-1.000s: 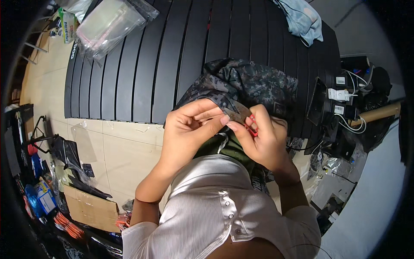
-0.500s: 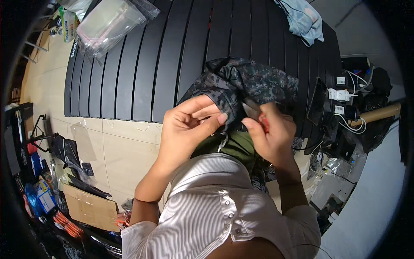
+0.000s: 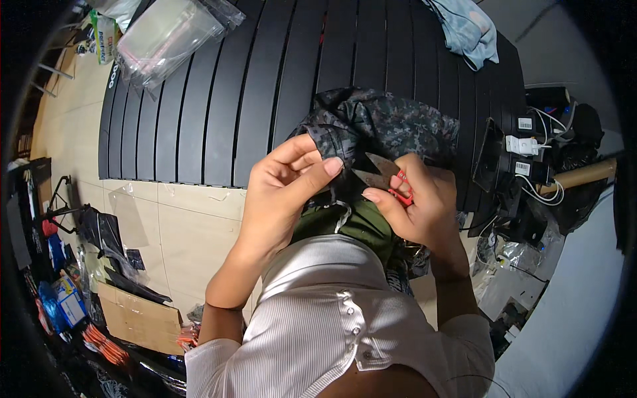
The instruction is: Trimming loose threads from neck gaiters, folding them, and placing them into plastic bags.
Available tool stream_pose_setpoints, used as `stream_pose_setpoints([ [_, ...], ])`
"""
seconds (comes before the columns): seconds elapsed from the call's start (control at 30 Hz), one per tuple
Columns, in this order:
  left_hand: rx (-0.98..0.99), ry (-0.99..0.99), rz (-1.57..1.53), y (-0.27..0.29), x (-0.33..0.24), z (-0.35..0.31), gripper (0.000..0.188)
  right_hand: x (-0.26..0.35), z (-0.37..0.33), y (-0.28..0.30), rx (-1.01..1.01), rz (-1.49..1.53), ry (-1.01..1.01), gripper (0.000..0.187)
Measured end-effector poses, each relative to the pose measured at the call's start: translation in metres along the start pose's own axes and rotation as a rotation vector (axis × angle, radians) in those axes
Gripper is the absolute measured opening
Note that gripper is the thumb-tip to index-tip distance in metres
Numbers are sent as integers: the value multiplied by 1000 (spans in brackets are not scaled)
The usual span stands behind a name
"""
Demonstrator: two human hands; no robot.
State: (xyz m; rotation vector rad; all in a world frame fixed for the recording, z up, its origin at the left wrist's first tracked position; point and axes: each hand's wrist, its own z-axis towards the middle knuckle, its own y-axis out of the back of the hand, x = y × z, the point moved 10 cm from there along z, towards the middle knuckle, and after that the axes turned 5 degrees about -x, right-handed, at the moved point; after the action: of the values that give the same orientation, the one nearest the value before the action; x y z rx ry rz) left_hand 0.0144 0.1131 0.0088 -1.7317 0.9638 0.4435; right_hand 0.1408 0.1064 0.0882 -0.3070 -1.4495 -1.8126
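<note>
Scissors (image 3: 379, 180) and right hand (image 3: 424, 207) show the main change since the frame half a second ago: the blades, blurred and close together then, now stand spread and sharp to the eye. Left hand (image 3: 275, 189) has shifted slightly to its own left; the bulk of the dark camouflage cloth (image 3: 408, 126) lies much as it did.

Position of the work: the camouflage cloth is bunched on the black slatted worktop (image 3: 265, 79), its near left corner raised toward the person. Left fingers pinch that corner, thumb uppermost. Right fingers are wrapped through and around the red handles of the scissors, which sit just right of the raised corner, tips directed at it. Whether the tips touch the fabric cannot be determined.

Surroundings, taken from the camouflage cloth: clear plastic bags (image 3: 172, 43) lie well beyond it to the left, a pale blue cloth (image 3: 468, 33) beyond it to the right, and green shorts (image 3: 365, 225) with a white drawstring (image 3: 344, 217) on its near side.

Assessment: the step in hand appears to be snipping at the pinched edge. A further cut would call for a taut hold, tips guided to the exact spot, and the left thumb clear of the blades.
</note>
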Motion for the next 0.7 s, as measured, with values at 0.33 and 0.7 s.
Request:
stream_pose_setpoints([
  [0.33,24,-90,120,0,-9,-5,24,5,11,-9,105,-49,71,33],
  [0.7,72,-35,171,2,-11,-10,31,12,18,-13,219,-197,203,36],
])
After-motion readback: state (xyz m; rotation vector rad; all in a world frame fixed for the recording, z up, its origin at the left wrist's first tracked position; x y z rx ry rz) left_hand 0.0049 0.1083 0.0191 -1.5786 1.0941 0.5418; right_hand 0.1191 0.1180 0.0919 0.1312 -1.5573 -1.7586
